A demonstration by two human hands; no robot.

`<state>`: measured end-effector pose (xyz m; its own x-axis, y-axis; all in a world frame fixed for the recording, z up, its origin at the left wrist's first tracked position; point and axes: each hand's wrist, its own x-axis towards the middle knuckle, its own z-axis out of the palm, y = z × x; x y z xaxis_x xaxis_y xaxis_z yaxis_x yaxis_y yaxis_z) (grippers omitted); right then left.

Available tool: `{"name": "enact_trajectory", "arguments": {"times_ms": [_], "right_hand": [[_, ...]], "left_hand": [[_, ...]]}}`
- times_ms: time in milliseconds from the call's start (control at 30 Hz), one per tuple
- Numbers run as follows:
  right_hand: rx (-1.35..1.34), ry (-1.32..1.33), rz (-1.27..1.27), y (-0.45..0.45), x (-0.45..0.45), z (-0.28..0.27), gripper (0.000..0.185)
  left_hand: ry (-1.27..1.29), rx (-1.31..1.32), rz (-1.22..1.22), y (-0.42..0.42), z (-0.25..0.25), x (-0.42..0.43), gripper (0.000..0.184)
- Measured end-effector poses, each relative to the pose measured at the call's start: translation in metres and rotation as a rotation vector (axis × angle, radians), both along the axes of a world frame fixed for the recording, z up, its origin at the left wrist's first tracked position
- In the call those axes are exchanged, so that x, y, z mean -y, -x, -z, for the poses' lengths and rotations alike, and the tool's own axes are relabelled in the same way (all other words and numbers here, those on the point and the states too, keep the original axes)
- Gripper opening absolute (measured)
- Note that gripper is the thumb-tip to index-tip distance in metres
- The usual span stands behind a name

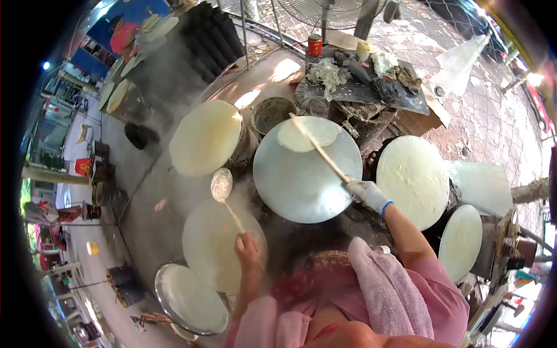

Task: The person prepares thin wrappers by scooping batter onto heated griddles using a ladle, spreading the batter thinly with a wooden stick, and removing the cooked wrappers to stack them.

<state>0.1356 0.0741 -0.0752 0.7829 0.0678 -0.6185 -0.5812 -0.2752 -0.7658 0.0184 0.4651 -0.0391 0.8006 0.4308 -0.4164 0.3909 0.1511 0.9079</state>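
The gloved right hand closes round the stick, arm reaching forward, stick slanting over batter on the griddle; the left hand wraps the ladle, forearm raised

Ladle left of griddle; table behind

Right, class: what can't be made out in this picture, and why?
Head view throughout:
Fan: top cut off by the upper edge.
Red can: lettering too small to read.
Right hand: bare fingers covered by the glove.
Central griddle: hides whatever supports it.
Far person: hands too small and hazy.
Pale disc, lower left: surface veiled by steam.
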Motion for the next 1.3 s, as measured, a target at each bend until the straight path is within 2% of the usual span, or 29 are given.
{"name": "enact_trajectory", "arguments": {"times_ms": [67,100,200,233,267,333,400,433,467,533,567,600,667,700,800,867,933,967,1033,1100,1167,1233,1267,1300], "right_hand": [[0.016,-0.107,-0.116,-0.004,-0.008,0.016,0.034],[-0.01,-0.053,-0.189,-0.007,-0.01,-0.01,0.035],[0.149,0.034,-0.217,-0.024,0.028,-0.011,0.033],[0.314,-0.168,-0.072,-0.036,0.045,0.015,0.034],[0.382,-0.218,0.042,-0.053,0.051,0.025,0.036],[0.077,0.094,-0.266,-0.083,0.063,0.016,0.037],[-0.07,0.015,-0.369,-0.082,0.04,-0.012,0.035],[0.112,-0.242,-0.346,-0.074,0.034,0.016,0.033],[0.015,-0.146,-0.407,-0.072,0.041,0.036,0.031],[0.001,-0.238,-0.388,-0.069,0.044,0.028,0.031],[0.049,-0.21,-0.433,-0.082,0.056,0.041,0.03],[0.223,-0.269,-0.455,-0.097,0.071,0.042,0.029],[0.288,-0.113,-0.397,-0.132,0.075,0.03,0.029],[0.258,0.156,-0.541,-0.144,0.071,0.005,0.03],[-0.007,-0.111,-0.601,-0.126,0.05,0.013,0.03],[0.064,-0.211,-0.588,-0.107,0.054,0.043,0.034],[0.088,-0.129,-0.647,-0.108,0.061,0.033,0.04],[0.123,-0.181,-0.609,-0.118,0.071,0.043,0.041],[-0.036,0.004,-0.559,-0.154,0.069,0.01,0.041],[0.108,-0.132,-0.568,-0.172,0.06,0.039,0.036],[0.016,-0.132,-0.697,-0.172,0.06,0.049,0.032],[-0.212,0.037,-0.882,-0.153,0.056,0.001,0.031],[-0.174,-0.057,-0.829,-0.142,0.057,-0.025,0.036],[-0.169,-0.088,-0.832,-0.147,0.068,-0.015,0.041]], "left_hand": [[-0.025,-0.017,-0.009,0.007,-0.002,0.003,0.021],[-0.046,-0.031,-0.023,0.01,-0.005,0.006,0.02],[-0.102,-0.059,-0.067,0.016,-0.011,0.019,0.021],[-0.117,-0.065,-0.086,0.017,-0.013,0.023,0.022],[-0.132,-0.073,-0.106,0.019,-0.014,0.028,0.022],[-0.13,-0.068,-0.139,0.024,-0.014,0.035,0.022],[-0.126,-0.079,-0.177,0.026,-0.014,0.043,0.023],[-0.122,-0.097,-0.199,0.029,-0.015,0.047,0.023],[-0.116,-0.114,-0.22,0.031,-0.016,0.052,0.022],[-0.1,-0.107,-0.247,0.029,-0.026,0.065,0.021],[-0.094,-0.109,-0.261,0.03,-0.031,0.069,0.02],[-0.092,-0.113,-0.265,0.033,-0.031,0.07,0.02],[-0.083,-0.116,-0.273,0.038,-0.027,0.071,0.023],[-0.097,-0.124,-0.275,0.039,-0.025,0.073,0.023],[-0.108,-0.147,-0.28,0.043,-0.025,0.078,0.023],[-0.073,-0.157,-0.297,0.044,-0.031,0.085,0.022],[-0.07,-0.153,-0.306,0.045,-0.027,0.085,0.022],[-0.069,-0.157,-0.307,0.047,-0.026,0.085,0.022],[-0.091,-0.157,-0.306,0.045,-0.024,0.086,0.022],[-0.107,-0.158,-0.287,0.047,-0.019,0.086,0.022],[-0.124,-0.165,-0.252,0.051,-0.014,0.084,0.022],[-0.117,-0.202,-0.268,0.059,-0.012,0.086,0.023],[-0.111,-0.213,-0.281,0.061,-0.009,0.088,0.024],[-0.168,-0.207,-0.256,0.065,0.0,0.084,0.022]]}}
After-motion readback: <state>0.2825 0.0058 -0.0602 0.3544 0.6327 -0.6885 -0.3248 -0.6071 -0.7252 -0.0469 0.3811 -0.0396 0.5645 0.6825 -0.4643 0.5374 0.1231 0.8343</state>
